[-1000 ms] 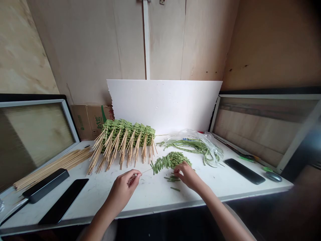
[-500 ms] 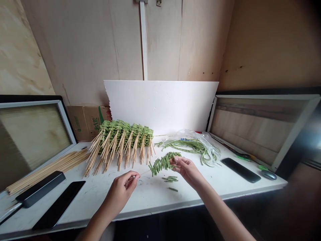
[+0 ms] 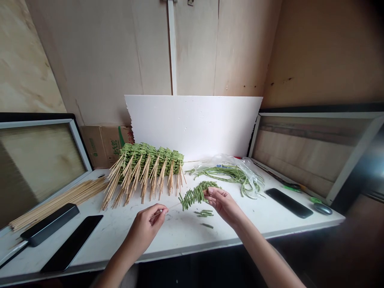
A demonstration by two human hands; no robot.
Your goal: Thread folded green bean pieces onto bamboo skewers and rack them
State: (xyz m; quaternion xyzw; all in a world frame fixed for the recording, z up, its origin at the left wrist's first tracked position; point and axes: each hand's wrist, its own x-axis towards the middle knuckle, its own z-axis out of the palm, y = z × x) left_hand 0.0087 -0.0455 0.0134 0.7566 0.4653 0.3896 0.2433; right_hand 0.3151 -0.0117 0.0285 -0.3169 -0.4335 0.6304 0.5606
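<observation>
My left hand [image 3: 147,228] pinches the bare end of a thin bamboo skewer [image 3: 172,206]. Short green bean pieces [image 3: 192,196] are threaded in a row along the skewer. My right hand [image 3: 223,204] is closed at the far end of that row, its fingertips on the last pieces. Several loose cut bean pieces [image 3: 204,213] lie on the white table [image 3: 186,234] just below the skewer. A stack of finished bean skewers [image 3: 147,166] lies behind, sticks fanned toward me.
Long uncut green beans [image 3: 231,174] lie on a clear plastic bag at the right. Bare skewers [image 3: 57,202] are piled at the left. Two black flat devices [image 3: 72,244] lie front left, another [image 3: 288,203] at the right. A white foam board [image 3: 192,126] stands at the back.
My right hand rose from the loose pieces on the table to the far end of the skewer's bean row. The left hand stayed pinched on the stick.
</observation>
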